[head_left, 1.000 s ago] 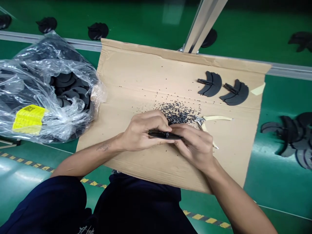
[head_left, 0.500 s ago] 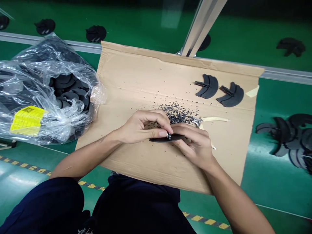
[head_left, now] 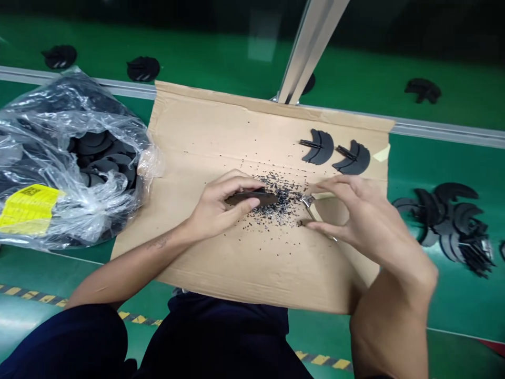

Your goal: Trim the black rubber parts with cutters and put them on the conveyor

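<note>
In the head view my left hand (head_left: 223, 205) grips a thin black plastic piece (head_left: 252, 198) between thumb and fingers, seen nearly edge-on. My right hand (head_left: 351, 216) is over the right part of the cardboard, thumb and fingers spread apart around a pair of nippers (head_left: 311, 208) with cream handles. The fingers have not closed on the nippers, which lie on the cardboard with their jaws toward the heap of small black scraps (head_left: 276, 200). Beyond my right hand lie two curved black parts with stems, one (head_left: 317, 147) left of the other (head_left: 354, 158).
A clear plastic bag (head_left: 118, 113) of black discs with a yellow label (head_left: 31, 208) stands at the left. The cardboard sheet (head_left: 205, 263) covers the middle. More black curved parts (head_left: 450, 216) lie on the green surface at the right. A metal post (head_left: 311, 47) rises behind the cardboard.
My right hand has let go of the black piece, moved right and opened around the nippers. My left hand keeps the piece, now slightly farther up and left. The view has shifted a little.
</note>
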Available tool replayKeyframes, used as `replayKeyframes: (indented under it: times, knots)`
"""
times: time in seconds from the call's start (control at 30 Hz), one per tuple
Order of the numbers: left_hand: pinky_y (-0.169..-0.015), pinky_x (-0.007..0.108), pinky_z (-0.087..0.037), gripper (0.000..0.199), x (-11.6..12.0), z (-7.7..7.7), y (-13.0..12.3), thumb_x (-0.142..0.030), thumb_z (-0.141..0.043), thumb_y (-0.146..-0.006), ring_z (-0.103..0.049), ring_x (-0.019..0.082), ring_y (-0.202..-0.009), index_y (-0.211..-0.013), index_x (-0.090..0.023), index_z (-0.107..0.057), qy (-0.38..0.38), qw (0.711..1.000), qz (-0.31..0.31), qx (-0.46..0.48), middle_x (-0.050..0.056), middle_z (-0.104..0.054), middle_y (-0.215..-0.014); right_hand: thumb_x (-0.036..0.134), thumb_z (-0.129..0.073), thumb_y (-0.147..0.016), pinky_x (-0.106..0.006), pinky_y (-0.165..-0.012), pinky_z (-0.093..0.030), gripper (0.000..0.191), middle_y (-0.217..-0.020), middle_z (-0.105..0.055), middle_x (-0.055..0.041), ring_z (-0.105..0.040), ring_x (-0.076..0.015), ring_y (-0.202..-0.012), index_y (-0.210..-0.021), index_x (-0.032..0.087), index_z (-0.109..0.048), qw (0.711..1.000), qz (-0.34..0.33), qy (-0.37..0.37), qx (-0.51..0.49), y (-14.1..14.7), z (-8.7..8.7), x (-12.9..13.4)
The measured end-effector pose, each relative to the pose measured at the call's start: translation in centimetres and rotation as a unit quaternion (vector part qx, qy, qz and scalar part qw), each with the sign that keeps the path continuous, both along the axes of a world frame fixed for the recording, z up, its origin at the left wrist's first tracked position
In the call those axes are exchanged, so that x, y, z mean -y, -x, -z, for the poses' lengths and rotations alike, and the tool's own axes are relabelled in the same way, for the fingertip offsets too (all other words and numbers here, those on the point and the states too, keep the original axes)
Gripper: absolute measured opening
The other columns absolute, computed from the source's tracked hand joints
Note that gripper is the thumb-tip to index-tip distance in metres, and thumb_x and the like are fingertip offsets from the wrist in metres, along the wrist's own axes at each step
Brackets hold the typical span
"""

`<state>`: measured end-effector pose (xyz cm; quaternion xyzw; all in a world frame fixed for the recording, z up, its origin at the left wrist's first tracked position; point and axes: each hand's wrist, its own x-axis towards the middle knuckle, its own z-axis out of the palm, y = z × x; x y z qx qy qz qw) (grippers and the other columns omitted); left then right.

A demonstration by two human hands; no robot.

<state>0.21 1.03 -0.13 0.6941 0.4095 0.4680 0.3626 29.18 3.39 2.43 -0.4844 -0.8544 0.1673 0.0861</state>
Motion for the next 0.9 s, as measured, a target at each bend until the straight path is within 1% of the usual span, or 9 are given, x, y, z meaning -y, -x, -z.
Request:
replayKeyframes:
  times: [0.07, 0.13, 0.2, 0.27, 0.37, 0.43, 0.53, 0.67, 0.9]
  knots:
    - [-0.080, 0.027, -0.057, 0.020, -0.2, -0.1, 0.2, -0.026, -0.073, -0.091, -0.068, 0.014, -0.092, -0.109, -0.019, -0.074, -0.009, 1.000, -0.015, -0.005, 0.004, -0.075, -0.099, 0.057, -0.077, -0.078, -0.060, -0.088, -0.056, 0.062, -0.126, -0.064, -0.0169, -0.061, -0.0432, -0.115, -0.127, 0.022, -0.067, 0.997, 0.028, 0.006, 0.067, -1.5, 0.1, -0.2]
    - [-0.080, 0.026, -0.057, 0.020, -0.3, -0.1, 0.3, -0.024, -0.074, -0.090, -0.068, 0.013, -0.091, -0.109, -0.019, -0.075, -0.012, 1.000, -0.018, -0.010, 0.004, -0.075, -0.098, 0.049, -0.076, -0.080, -0.056, -0.083, -0.057, 0.055, -0.120, -0.065, -0.0159, -0.063, -0.0403, -0.109, -0.126, 0.022, -0.067, 0.996, 0.035, 0.012, 0.076, -1.7, 0.2, 0.0]
    - [-0.081, 0.026, -0.057, 0.020, -0.4, -0.1, 0.3, -0.021, -0.074, -0.090, -0.068, 0.013, -0.091, -0.110, -0.019, -0.075, -0.013, 1.000, -0.014, -0.017, 0.004, -0.075, -0.098, 0.040, -0.072, -0.082, -0.051, -0.079, -0.059, 0.049, -0.116, -0.065, -0.0147, -0.066, -0.0356, -0.104, -0.127, 0.021, -0.065, 0.999, 0.032, 0.005, 0.036, -0.8, 0.0, 0.2]
    - [-0.083, 0.026, -0.057, 0.021, -0.4, 0.0, 0.2, -0.021, -0.074, -0.089, -0.069, 0.012, -0.093, -0.110, -0.019, -0.075, -0.020, 1.000, -0.005, -0.020, 0.004, -0.075, -0.099, 0.035, -0.068, -0.084, -0.048, -0.081, -0.059, 0.046, -0.118, -0.066, -0.0145, -0.068, -0.0329, -0.104, -0.128, 0.020, -0.063, 0.999, 0.019, -0.023, -0.036, 0.6, -0.3, 0.5]
    - [-0.084, 0.026, -0.058, 0.022, -0.4, 0.2, 0.1, -0.022, -0.074, -0.090, -0.069, 0.013, -0.095, -0.112, -0.019, -0.075, -0.038, 0.999, 0.006, -0.020, 0.005, -0.075, -0.102, 0.030, -0.064, -0.088, -0.048, -0.091, -0.057, 0.043, -0.120, -0.069, -0.0135, -0.068, -0.0313, -0.109, -0.130, 0.020, -0.059, 0.986, -0.030, -0.079, -0.141, 2.4, -0.5, 0.7]
    - [-0.085, 0.027, -0.059, 0.024, -0.5, 0.3, 0.2, -0.023, -0.074, -0.090, -0.070, 0.013, -0.095, -0.114, -0.020, -0.074, -0.048, 0.999, 0.010, -0.020, 0.006, -0.076, -0.103, 0.029, -0.063, -0.090, -0.047, -0.089, -0.058, 0.042, -0.118, -0.070, -0.0133, -0.069, -0.0297, -0.105, -0.132, 0.020, -0.059, 0.976, -0.063, -0.101, -0.182, 3.2, -0.2, 0.8]
    - [-0.085, 0.029, -0.059, 0.024, -0.6, 0.4, 0.3, -0.024, -0.073, -0.091, -0.070, 0.014, -0.096, -0.115, -0.021, -0.073, -0.055, 0.998, 0.021, -0.016, 0.006, -0.075, -0.103, 0.026, -0.063, -0.092, -0.044, -0.083, -0.059, 0.041, -0.113, -0.071, -0.0139, -0.070, -0.0273, -0.098, -0.131, 0.019, -0.060, 0.967, -0.079, -0.110, -0.217, 3.7, 0.5, 1.0]
    - [-0.084, 0.029, -0.059, 0.023, -0.6, 0.4, 0.3, -0.023, -0.072, -0.092, -0.069, 0.014, -0.096, -0.115, -0.022, -0.074, -0.056, 0.998, 0.030, -0.004, 0.005, -0.074, -0.102, 0.024, -0.070, -0.090, -0.040, -0.078, -0.061, 0.042, -0.107, -0.072, -0.0116, -0.071, -0.0242, -0.092, -0.131, 0.021, -0.063, 0.964, -0.064, -0.094, -0.241, 3.7, 0.6, 1.2]
    - [-0.084, 0.028, -0.059, 0.026, -0.7, 0.4, 0.3, -0.021, -0.074, -0.090, -0.069, 0.014, -0.096, -0.115, -0.022, -0.075, -0.071, 0.997, 0.039, 0.011, 0.005, -0.074, -0.101, 0.022, -0.077, -0.087, -0.040, -0.079, -0.063, 0.048, -0.110, -0.073, -0.0099, -0.072, -0.0238, -0.094, -0.133, 0.026, -0.064, 0.960, -0.052, -0.093, -0.260, 3.6, 0.3, 1.2]
